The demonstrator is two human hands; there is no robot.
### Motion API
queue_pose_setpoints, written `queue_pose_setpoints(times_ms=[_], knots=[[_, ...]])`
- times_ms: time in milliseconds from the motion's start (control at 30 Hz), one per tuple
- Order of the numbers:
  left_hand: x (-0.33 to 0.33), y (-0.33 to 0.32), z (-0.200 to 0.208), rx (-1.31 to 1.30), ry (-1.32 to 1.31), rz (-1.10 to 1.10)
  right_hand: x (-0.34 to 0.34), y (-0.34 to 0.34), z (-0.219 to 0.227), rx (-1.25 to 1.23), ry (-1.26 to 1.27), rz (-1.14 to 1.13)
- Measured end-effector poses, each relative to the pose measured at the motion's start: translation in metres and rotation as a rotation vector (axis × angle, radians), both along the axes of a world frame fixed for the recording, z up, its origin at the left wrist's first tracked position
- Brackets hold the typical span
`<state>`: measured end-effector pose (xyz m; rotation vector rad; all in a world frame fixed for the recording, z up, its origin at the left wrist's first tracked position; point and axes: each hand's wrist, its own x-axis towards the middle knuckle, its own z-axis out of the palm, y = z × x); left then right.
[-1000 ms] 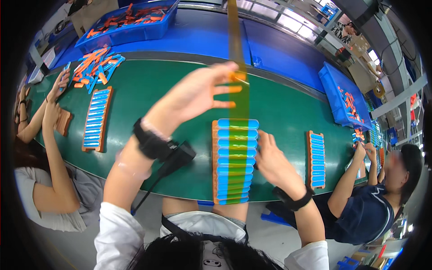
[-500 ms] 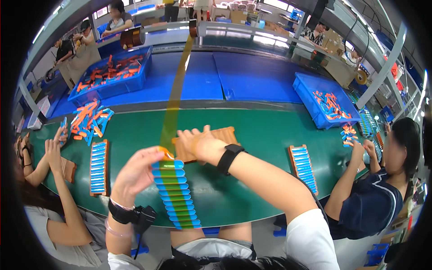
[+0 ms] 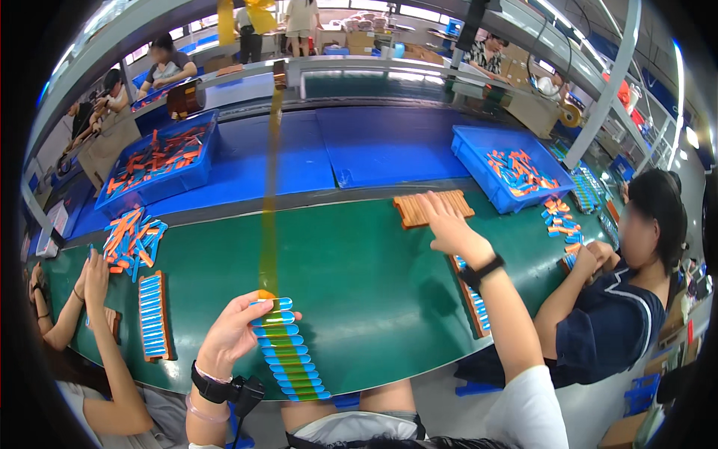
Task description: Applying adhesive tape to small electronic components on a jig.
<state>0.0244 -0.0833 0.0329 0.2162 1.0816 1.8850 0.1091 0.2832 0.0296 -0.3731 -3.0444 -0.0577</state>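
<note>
My left hand pinches the top end of a strip of blue flat pieces, joined down the middle by yellowish tape and hanging over the table's near edge. From that pinch, a translucent amber tape runs up and away toward a roll. My right hand reaches far to the right with its fingers stretched out over a brown grooved block. Its fingertips appear to rest on the block's top. Part of a second brown holder with blue pieces shows below my right wrist.
Blue bins of orange and blue pieces stand at far left and far right. A loose pile and a filled brown holder lie left on the green table. Co-workers sit on both sides; a metal frame crosses overhead.
My right hand and the brown grooved block have moved away and to the right, leaving the spot beside the tape. My left hand keeps its pinch on the strip, now slightly lower in view.
</note>
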Motion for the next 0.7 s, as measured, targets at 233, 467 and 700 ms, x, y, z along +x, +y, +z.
queue_pose_setpoints(times_ms=[233,467,700], knots=[[0.01,0.003,-0.004,-0.085,0.023,0.057,0.18,-0.064,-0.009,-0.345,0.321,-0.4],[0.018,0.004,-0.005,-0.066,0.008,0.118,0.204,-0.062,-0.061,-0.544,0.577,-0.453],[0.014,-0.021,-0.004,-0.078,0.019,0.176,0.168,-0.17,-0.052,-0.432,0.494,-0.252]])
